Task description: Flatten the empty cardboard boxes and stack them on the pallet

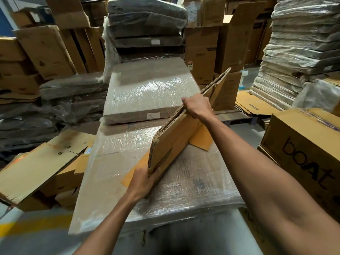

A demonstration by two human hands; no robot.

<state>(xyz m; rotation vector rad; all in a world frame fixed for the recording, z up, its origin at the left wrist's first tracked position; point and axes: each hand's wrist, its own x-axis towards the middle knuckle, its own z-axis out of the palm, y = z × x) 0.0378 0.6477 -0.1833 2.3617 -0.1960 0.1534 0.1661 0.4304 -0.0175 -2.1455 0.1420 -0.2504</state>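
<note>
Spotter: Cardboard check: where is your folded box (pixel 176 129) sitting?

Checker: It stands tilted on its long edge on the near stretch-wrapped bundle (pixel 184 196). Its orange-toned lower flaps lie flat on the film at its foot.

Spotter: And your hands?

Checker: Your left hand (pixel 142 183) grips the near bottom corner of the box. Your right hand (pixel 197 105) is closed over the top edge, farther along (its fingertips are hidden behind the board).

Spotter: What is around you?

Checker: A second wrapped bundle (pixel 147 89) lies just beyond the first. A carton printed "boat" (pixel 303 150) sits to your right. Loose flattened boxes (pixel 36 168) lie to your left, near the bundle's side. Taller wrapped stacks stand farther back.
</note>
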